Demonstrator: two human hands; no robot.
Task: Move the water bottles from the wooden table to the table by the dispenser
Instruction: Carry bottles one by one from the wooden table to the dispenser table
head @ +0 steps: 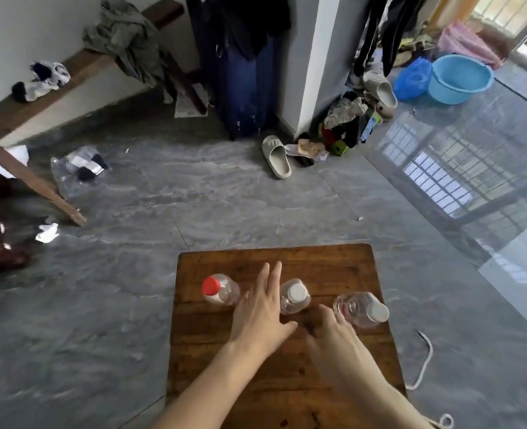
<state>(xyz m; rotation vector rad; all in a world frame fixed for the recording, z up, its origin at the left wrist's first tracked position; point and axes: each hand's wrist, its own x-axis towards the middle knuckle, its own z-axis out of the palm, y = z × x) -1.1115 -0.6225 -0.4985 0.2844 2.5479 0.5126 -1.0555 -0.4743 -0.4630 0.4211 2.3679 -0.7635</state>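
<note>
A grey tiled floor (132,305) surrounds a small wooden table (333,264) seen from above. Two bare hands reach over the table. The left hand (260,314) hovers flat, fingers (271,277) spread wide and holding nothing, between a red-capped bottle (220,289) on the table's left side and a white-capped bottle (294,296) at its middle. The right hand (336,335), blurred, has its fingers open just beside a third bottle (361,309) near the table's right edge.

Clear plastic bottles (294,297), worn wooden table (333,264).
</note>
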